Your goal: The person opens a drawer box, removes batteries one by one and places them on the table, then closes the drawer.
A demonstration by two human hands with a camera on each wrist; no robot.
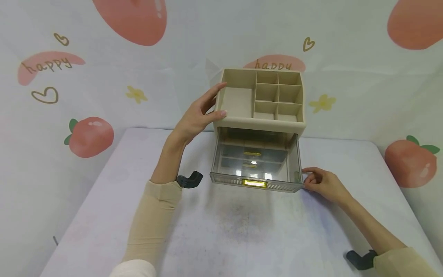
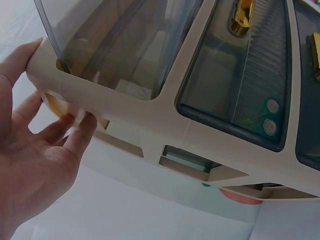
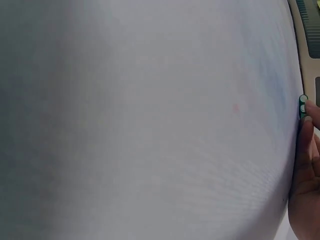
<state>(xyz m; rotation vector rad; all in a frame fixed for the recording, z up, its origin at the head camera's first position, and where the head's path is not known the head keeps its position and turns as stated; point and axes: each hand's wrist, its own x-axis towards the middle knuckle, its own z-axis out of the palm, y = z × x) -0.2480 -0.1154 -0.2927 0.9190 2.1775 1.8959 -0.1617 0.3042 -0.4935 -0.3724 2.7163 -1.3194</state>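
A beige desktop organizer (image 1: 263, 125) stands on the table, its top divided into one large and several small compartments. Its clear top drawer (image 1: 225, 179), with a gold handle (image 1: 255, 183), is pulled out. My left hand (image 1: 199, 115) holds the organizer by its upper left edge, and in the left wrist view curled fingers (image 2: 82, 130) touch its side. Low beside the drawer's front right corner is my right hand (image 1: 322, 184). In the right wrist view its thumb and finger pinch a small green piece with two silvery discs (image 3: 303, 103); its kind is unclear.
Behind a dark drawer front (image 2: 230, 100), a green patch with two round discs (image 2: 271, 116) shows; I cannot tell whether it is inside or a reflection. A pale table (image 1: 194, 238) bears the organizer. Behind it hangs a printed cloth (image 1: 194, 50). Each wrist carries a black camera mount (image 1: 189, 179).
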